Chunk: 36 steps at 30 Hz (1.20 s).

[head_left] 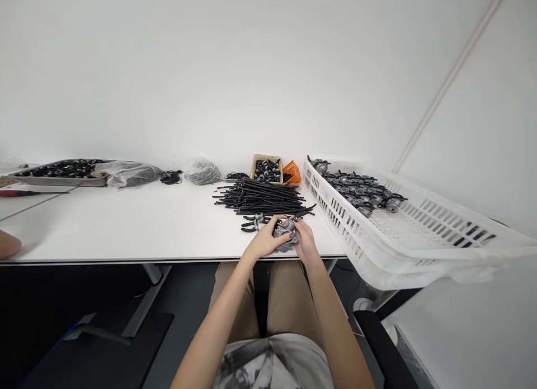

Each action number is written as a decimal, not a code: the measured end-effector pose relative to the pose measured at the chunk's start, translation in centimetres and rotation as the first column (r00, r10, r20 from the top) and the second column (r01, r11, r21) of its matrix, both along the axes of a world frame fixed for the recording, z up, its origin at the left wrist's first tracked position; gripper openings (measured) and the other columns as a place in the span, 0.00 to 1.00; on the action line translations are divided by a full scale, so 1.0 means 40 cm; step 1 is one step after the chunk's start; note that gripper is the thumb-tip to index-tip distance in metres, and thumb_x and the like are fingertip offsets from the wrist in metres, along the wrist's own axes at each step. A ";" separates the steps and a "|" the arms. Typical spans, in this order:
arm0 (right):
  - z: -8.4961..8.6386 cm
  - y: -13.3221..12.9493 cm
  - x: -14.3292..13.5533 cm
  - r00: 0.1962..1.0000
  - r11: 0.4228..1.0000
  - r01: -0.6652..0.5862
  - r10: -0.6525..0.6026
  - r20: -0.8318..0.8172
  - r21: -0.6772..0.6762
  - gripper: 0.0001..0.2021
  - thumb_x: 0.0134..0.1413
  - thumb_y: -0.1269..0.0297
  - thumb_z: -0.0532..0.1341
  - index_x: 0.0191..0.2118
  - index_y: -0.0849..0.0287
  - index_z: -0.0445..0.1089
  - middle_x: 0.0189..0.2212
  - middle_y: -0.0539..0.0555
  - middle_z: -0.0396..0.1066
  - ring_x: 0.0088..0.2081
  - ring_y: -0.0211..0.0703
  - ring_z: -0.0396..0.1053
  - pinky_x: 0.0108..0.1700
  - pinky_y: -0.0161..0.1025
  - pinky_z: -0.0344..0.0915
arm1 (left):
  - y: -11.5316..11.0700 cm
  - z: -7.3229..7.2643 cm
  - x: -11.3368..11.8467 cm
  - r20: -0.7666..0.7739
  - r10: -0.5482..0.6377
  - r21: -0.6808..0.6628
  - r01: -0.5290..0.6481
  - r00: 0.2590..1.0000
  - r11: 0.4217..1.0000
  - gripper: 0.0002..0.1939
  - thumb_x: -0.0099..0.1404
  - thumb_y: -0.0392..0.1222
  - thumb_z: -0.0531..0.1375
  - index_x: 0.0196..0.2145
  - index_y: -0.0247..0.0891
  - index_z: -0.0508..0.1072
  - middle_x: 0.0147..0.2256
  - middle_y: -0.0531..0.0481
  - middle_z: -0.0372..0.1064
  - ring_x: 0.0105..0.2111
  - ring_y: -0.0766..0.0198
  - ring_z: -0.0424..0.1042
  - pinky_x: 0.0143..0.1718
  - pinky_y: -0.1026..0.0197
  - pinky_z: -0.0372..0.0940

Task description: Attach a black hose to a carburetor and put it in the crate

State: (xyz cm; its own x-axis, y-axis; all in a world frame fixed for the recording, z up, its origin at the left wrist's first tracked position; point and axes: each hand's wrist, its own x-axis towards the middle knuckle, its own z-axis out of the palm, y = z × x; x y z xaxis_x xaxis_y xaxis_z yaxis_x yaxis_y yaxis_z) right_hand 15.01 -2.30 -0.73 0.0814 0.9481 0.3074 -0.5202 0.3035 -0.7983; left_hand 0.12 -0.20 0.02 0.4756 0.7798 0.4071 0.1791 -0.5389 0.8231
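Note:
Near the table's front edge, my left hand (268, 236) is closed around the left side of a grey moulded part (285, 232). My right hand (305, 239) grips the same part from the right, its thumb and fingers near the top, where a small dark piece shows. The fingers hide much of the part, so its exact kind is unclear. Just left of it lie short black tube pieces with a grey fitting (254, 222). Behind my hands spreads a heap of long black tubes (260, 197).
A white slatted crate (348, 238) at right holds several grey parts with black tubes (361, 190). Behind the tubes stand a beige bin (253, 168) and an orange basket (292, 168). Plastic bags (203, 171), a metal tray (62, 181) and a red-handled screwdriver (19, 193) lie left, near another person's arm (8, 245).

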 end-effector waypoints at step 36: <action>-0.019 0.013 0.004 0.998 1.000 0.016 -0.017 -0.056 -0.010 0.21 0.44 0.54 0.75 0.33 0.57 0.64 0.31 0.52 0.74 0.34 0.43 0.71 0.36 0.34 0.70 | -0.001 0.000 0.001 -0.009 0.013 -0.014 -0.013 1.000 1.000 0.27 0.61 0.50 0.64 0.56 0.43 0.65 0.48 0.48 0.72 0.47 0.52 0.72 0.56 0.52 0.62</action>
State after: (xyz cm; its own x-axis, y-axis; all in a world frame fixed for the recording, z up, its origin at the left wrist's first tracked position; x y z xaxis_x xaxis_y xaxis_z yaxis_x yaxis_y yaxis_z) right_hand 15.18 -1.78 -1.47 0.1143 0.9494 0.2926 -0.5595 0.3049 -0.7707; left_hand 0.15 -0.25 0.02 0.4689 0.7914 0.3922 0.1933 -0.5252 0.8288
